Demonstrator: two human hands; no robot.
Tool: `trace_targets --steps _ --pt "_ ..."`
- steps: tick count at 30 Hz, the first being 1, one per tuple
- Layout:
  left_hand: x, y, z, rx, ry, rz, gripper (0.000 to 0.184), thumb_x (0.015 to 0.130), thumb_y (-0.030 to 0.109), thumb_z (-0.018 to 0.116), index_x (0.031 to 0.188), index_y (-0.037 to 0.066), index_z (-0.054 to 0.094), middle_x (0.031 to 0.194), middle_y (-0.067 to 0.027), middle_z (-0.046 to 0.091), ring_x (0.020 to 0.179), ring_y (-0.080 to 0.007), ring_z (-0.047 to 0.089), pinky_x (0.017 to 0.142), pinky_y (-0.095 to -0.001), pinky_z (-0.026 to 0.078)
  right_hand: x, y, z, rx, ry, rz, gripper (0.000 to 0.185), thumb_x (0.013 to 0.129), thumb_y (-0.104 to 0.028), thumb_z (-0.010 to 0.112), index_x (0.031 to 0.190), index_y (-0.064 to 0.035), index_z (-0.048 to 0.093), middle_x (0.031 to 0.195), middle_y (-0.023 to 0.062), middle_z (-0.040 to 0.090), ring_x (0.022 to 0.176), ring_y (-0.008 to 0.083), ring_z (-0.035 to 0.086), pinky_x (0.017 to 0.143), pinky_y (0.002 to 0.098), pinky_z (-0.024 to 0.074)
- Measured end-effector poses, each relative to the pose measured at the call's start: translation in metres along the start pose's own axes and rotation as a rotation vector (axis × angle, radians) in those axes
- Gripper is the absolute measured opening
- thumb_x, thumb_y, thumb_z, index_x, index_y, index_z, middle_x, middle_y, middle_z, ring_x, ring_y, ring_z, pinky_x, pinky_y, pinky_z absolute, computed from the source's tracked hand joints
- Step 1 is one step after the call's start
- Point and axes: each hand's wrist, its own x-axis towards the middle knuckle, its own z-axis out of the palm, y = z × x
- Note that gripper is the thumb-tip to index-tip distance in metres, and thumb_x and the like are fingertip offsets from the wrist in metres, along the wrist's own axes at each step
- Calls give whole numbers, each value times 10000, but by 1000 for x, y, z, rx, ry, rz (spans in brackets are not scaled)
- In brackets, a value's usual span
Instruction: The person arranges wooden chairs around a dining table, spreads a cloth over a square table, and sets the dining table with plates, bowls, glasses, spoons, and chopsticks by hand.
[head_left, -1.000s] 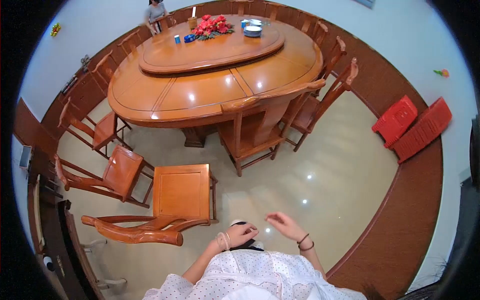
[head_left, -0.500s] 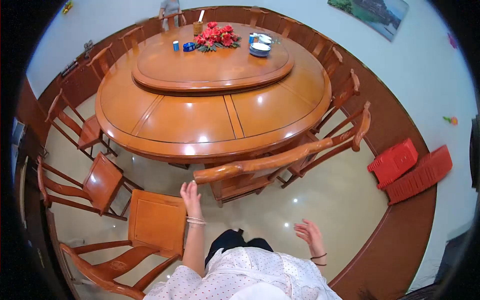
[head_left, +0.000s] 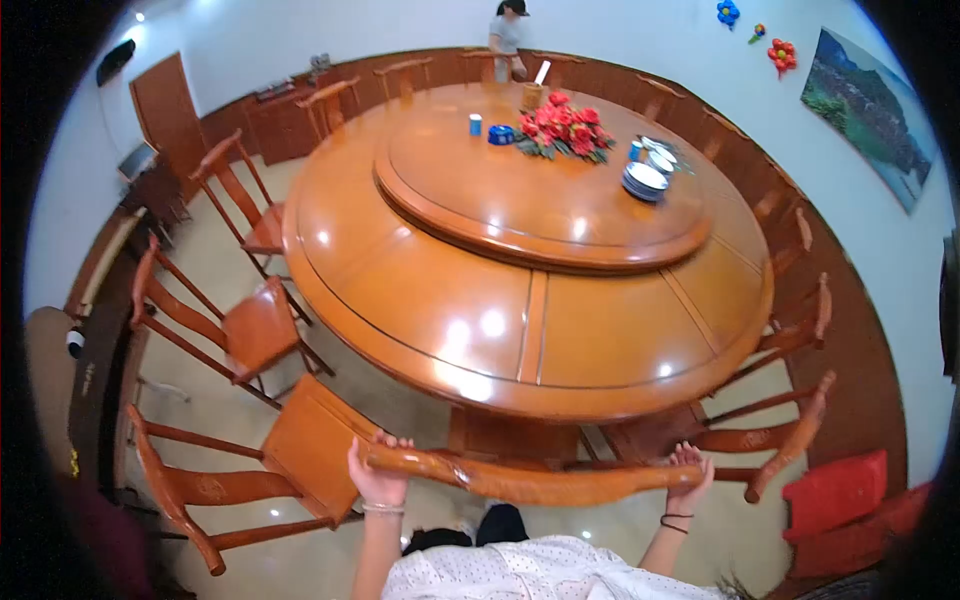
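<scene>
A wooden chair (head_left: 530,484) stands directly before me, its thick curved top rail spanning the lower middle of the head view. Around the rail's left end, my left hand (head_left: 378,475) is closed, with fingertips showing above the wood. At the other end, my right hand (head_left: 690,472) grips the rail with curled fingers. The chair's seat lies partly under the edge of the large round wooden table (head_left: 450,345); its legs are mostly hidden.
Another chair (head_left: 310,430) stands close to my left, and one (head_left: 765,440) to my right. More chairs ring the table. Red plastic stools (head_left: 835,495) sit by the right wall. Flowers (head_left: 565,128) and stacked plates (head_left: 645,182) rest on the turntable (head_left: 450,205). A person (head_left: 505,35) stands at the far side.
My right hand has come from free air onto the chair's right end, and my left hand has closed around the left end. The view has turned leftward and shifted.
</scene>
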Motion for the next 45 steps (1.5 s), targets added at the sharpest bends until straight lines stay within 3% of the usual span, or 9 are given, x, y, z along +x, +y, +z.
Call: trace_targets --steps 1,3,4,7,13,19,35,37,45 --pt "1 0 1 19 -10 20 388 791 408 404 817 40 523 703 -99 516 724 -251 473 764 -370 385 6 0 7 38 -30 -37 255 842 -315 400 870 -77 487 769 45 536 778 174 496 729 290 396" --pt "2 -9 -1 -84 11 85 378 785 405 409 788 42 518 705 -100 514 720 -245 472 738 -376 394 11 0 9 250 -404 -1 219 835 -275 398 714 -93 417 590 4 416 567 139 394 622 273 377" --pt "2 -13 2 -67 37 128 370 778 402 417 769 44 514 709 -95 517 720 -240 475 723 -374 402 5 -1 14 314 -280 25 228 824 -231 389 638 -111 329 534 -3 333 498 119 309 577 274 354" --pt "-6 -14 18 -33 124 169 359 776 397 424 752 48 507 700 -85 514 719 -228 479 724 -367 402 3 0 10 458 -432 62 221 816 -192 384 618 -100 348 482 18 340 486 143 360 586 296 385" --pt "-19 -3 -2 -1 25 73 309 771 391 457 726 86 444 633 -20 435 625 -158 422 654 -306 376 -25 -9 9 404 -355 51 221 807 -190 390 607 -113 336 471 -5 322 469 113 344 593 285 398" --pt "-96 12 -62 6 -318 17 378 817 369 345 523 133 331 474 0 325 500 -131 329 584 -285 316 -105 -16 -60 472 -310 -7 238 824 -209 368 607 -119 330 466 -21 304 443 98 310 578 276 377" --pt "-289 40 -141 -28 -14 105 342 796 331 395 518 157 300 453 28 310 465 -114 327 563 -269 312 -282 -45 -185 558 -353 -6 249 811 -203 372 577 -119 363 439 -16 329 429 98 327 521 262 333" --pt "-309 43 -154 -14 -87 97 334 772 352 395 526 138 324 457 14 324 462 -129 332 578 -278 329 -298 -54 -195 538 -330 10 248 813 -203 377 579 -121 364 439 -19 320 430 94 320 521 258 328" --pt "-349 37 -145 -1 13 112 290 778 318 431 561 133 377 471 17 340 476 -124 349 566 -276 350 -323 -70 -224 552 -395 27 256 830 -208 362 589 -121 353 452 -14 319 434 101 311 582 279 371"
